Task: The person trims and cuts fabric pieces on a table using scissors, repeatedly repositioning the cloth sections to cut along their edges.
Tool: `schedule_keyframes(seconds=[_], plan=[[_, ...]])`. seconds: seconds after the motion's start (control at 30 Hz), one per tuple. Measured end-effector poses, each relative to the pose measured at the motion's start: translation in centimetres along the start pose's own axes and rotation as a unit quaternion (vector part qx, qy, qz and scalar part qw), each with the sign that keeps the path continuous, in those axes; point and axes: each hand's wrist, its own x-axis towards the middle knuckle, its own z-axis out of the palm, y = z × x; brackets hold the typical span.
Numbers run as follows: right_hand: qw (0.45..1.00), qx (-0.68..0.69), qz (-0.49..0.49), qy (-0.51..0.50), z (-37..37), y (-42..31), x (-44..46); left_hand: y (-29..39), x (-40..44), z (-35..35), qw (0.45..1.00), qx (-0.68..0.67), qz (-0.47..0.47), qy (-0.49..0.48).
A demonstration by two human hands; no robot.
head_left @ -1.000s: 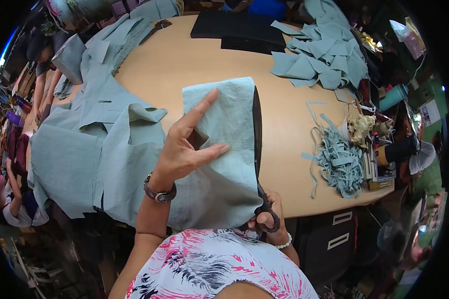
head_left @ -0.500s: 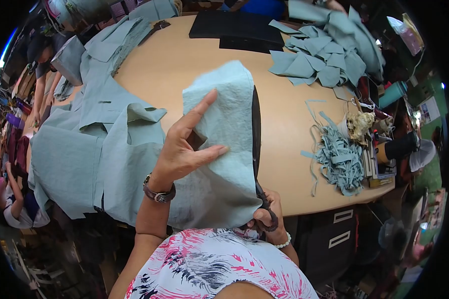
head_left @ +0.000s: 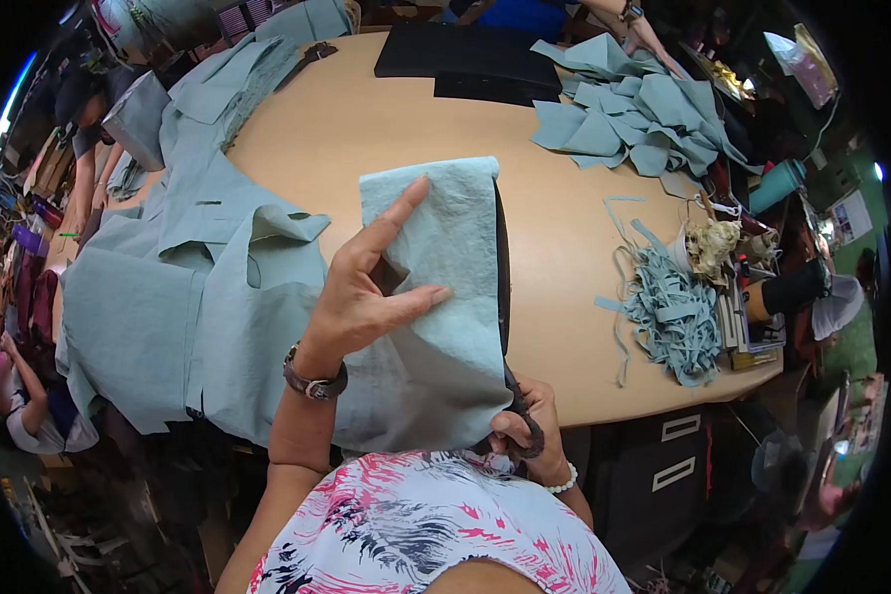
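Note:
My left hand (head_left: 351,287), wearing a watch, holds up a pale blue-green fabric piece (head_left: 450,247) above the table. Its index finger and thumb lie spread on the near face, and the other fingers are mostly hidden. My right hand (head_left: 547,416), with a white bead bracelet, grips dark-handled scissors (head_left: 536,436) at the lower right of the piece. The long dark blade stands along the fabric's right edge, partly behind it. How far the blades are apart is hidden. More of the same fabric (head_left: 139,317) spreads over the table on the left.
On the wooden table (head_left: 564,337) lie a heap of thin fabric strips (head_left: 675,317) at right and a pile of cut pieces (head_left: 643,114) at back right. Another person's hand (head_left: 648,40) reaches to that pile. A black flat object (head_left: 465,54) lies at the back. Another person works at far left.
The held fabric's upper edge has dropped and now looks folded over. My right hand and the scissors shifted slightly left. At back right, the raised cloth has come down and another person's hand shows more clearly.

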Motion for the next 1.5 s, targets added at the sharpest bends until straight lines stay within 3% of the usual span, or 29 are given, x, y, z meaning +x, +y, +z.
schedule_keyframes(seconds=[0.13,0.23,0.33,0.43,0.53,1.43,1.5], plan=[[1.0,0.001,-0.004,0.002,-0.1,0.4,-0.1,0.8,0.1,0.4,0.998,-0.045,-0.014,0.034],[1.0,-0.014,0.005,0.002,-0.1,0.4,-0.2,-0.2,0.0,-0.3,0.98,-0.117,-0.116,0.107],[1.0,-0.019,-0.004,-0.01,0.0,0.5,-0.4,-0.4,0.0,-0.6,0.984,-0.083,-0.103,0.121],[0.999,0.035,-0.024,-0.032,-0.4,1.1,-0.3,0.1,0.1,-0.2,0.993,0.018,-0.008,0.113],[0.999,0.025,-0.024,-0.02,-0.5,1.1,-0.2,0.5,0.0,0.3,0.993,0.032,0.031,0.111],[1.0,0.022,-0.02,0.011,0.0,1.0,0.6,-0.4,-0.9,1.4,0.994,0.049,0.003,0.095],[0.997,0.073,-0.036,-0.002,0.0,1.3,0.6,-0.4,-0.8,1.5,0.994,0.042,0.001,0.097]])
